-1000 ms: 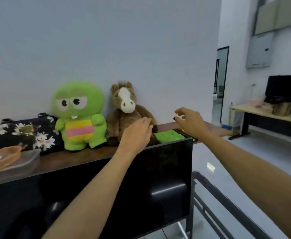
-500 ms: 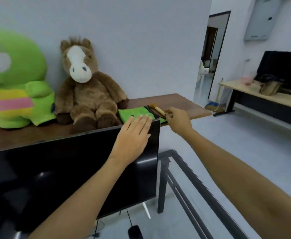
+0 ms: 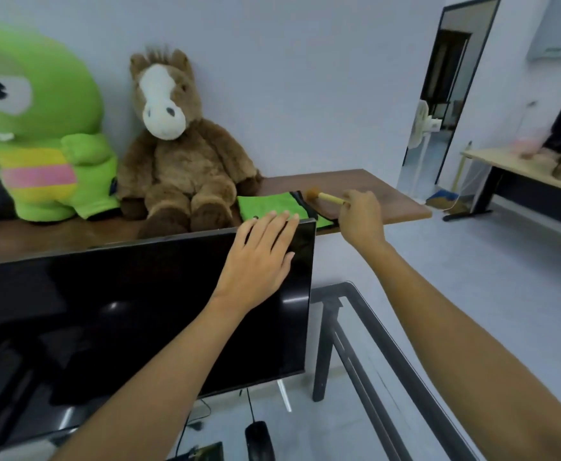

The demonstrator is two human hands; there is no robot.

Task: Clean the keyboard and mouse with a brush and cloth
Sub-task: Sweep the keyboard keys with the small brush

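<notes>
Right hand (image 3: 360,216) pinches brush (image 3: 326,196) by handle, bristles above surface (image 3: 372,191), beside green cloth (image 3: 269,206). Left hand (image 3: 259,257) flat, fingers straight, over monitor (image 3: 139,311) top edge, near cloth. Mouse (image 3: 259,439) below monitor.

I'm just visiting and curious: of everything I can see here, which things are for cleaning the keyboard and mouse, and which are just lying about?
For the job:
- brush, held by the right hand
- green cloth on the shelf
- mouse

Just lying about:
- green plush toy
- brown plush horse
- monitor, with the left hand open at its top edge
</notes>
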